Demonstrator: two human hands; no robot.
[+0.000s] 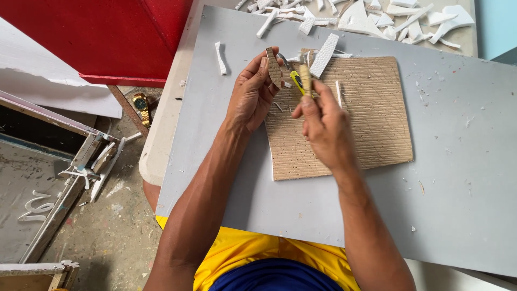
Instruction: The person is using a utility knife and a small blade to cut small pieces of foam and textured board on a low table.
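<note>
Small brown strip (274,67), narrow and textured, pinched in the left hand (252,94) between thumb and fingertips, above the far left corner of the corrugated cardboard mat (366,124); long axis runs near upright in view, top end tilted slightly left, away from the person. Just beside it on the right, a utility knife (298,81) with yellow body and pale handle, held in the right hand (326,129); blade end points up-left toward the strip, handle runs back down-right into the closed fingers. Whether blade tip touches the strip, cannot tell. Left grip narrow, fingers curled, closed on the strip. Right grip a closed fist about the knife handle, thumb on top. Both hands hover over the cardboard mat, which lies on a grey board (458,178). A white textured offcut (325,55) lies at the mat's far edge, another small white piece (221,57) to the left on the board. Heap of white scraps (377,16) at the far end. Gold wristwatch (141,102) lies off the board to the left, below a red panel (124,37)
</note>
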